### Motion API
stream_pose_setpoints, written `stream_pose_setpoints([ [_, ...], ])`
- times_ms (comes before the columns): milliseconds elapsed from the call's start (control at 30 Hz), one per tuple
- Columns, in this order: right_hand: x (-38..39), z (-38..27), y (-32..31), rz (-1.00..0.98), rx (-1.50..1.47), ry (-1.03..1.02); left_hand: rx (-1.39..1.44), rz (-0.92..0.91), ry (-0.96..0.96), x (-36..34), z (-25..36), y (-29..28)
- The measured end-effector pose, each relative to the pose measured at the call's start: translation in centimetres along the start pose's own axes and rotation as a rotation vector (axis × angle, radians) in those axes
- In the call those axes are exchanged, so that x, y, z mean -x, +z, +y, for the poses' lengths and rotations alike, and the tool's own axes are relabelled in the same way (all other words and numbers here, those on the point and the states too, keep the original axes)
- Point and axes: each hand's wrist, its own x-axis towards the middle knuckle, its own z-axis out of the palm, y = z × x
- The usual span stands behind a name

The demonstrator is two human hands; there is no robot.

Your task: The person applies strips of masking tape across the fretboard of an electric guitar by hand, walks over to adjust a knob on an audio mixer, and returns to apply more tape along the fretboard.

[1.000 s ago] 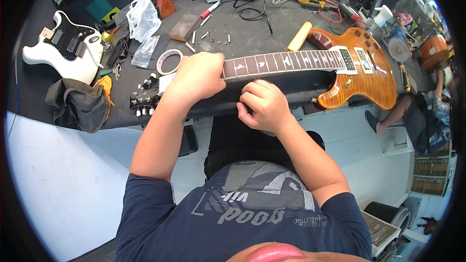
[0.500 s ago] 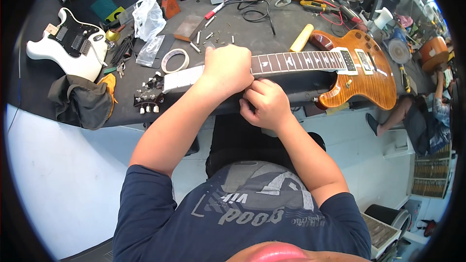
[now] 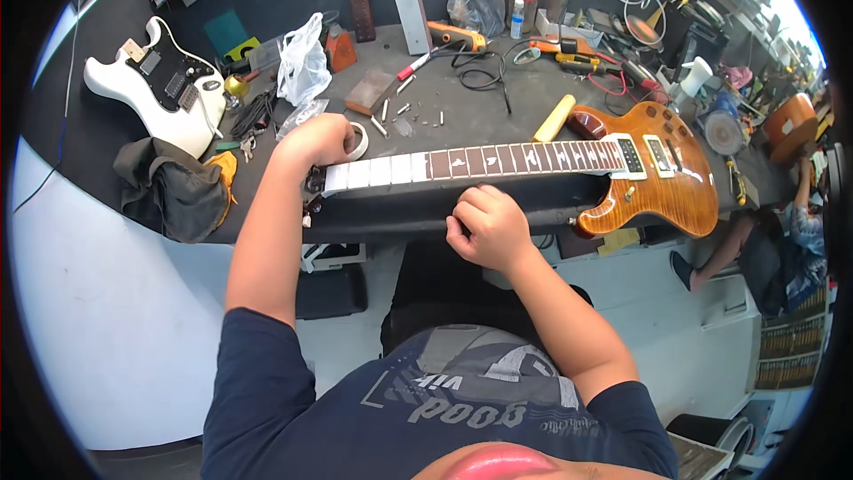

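Orange guitar point(image 3: 680, 191) lies face up along the near edge of the bench point(image 3: 480, 111), its body to the person's right and its neck point(image 3: 524, 161) running left to the tuning pegs point(image 3: 308, 213). The left hand point(image 3: 318, 144) has just moved off the middle of the neck to the pegs' end, where it sits bent over beside a roll of tape point(image 3: 362, 144). Its fingers are turned away from view (I cannot tell whether they grasp the roll or only touch it).

That move uncovers a pale strip point(image 3: 382, 171) over the leftmost part of the neck, with the thin cross bars showing between the white patches. To the right of it the dark wood and its light inlays are bare, so I judge the covering to be only partly done, and the hand's shift toward the roll looks like a break between patches.

The right hand point(image 3: 489, 227) has stayed just in front of the neck, fingers loosely curled; whether something small is pinched there I cannot tell. A yellow stick point(image 3: 555, 118) lies behind the neck, near the body, and a white guitar point(image 3: 160, 108) rests well apart at the far left.
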Motion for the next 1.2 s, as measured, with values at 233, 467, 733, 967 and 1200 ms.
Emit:
stream_pose_setpoints([
  [233,-1.5,-1.0,-2.7,0.191,-0.488,0.369,0.85,0.424,0.363,8.5,7.7,-0.2],
  [467,-7.8,-4.3,-7.9,0.333,-0.409,0.134,0.888,0.53,0.533,12.7,14.3,-0.8],
  [733,-7.2,-5.9,-7.6,0.299,-0.344,0.273,0.47,0.779,0.601,13.4,16.7,-0.3],
  [967,-7.4,-4.8,-8.0,0.265,-0.141,0.099,0.609,0.655,0.587,14.0,17.7,0.0],
  [1200,-7.0,-3.0,-8.4,0.218,-0.259,0.18,0.585,0.863,0.513,12.7,16.6,1.4],
])
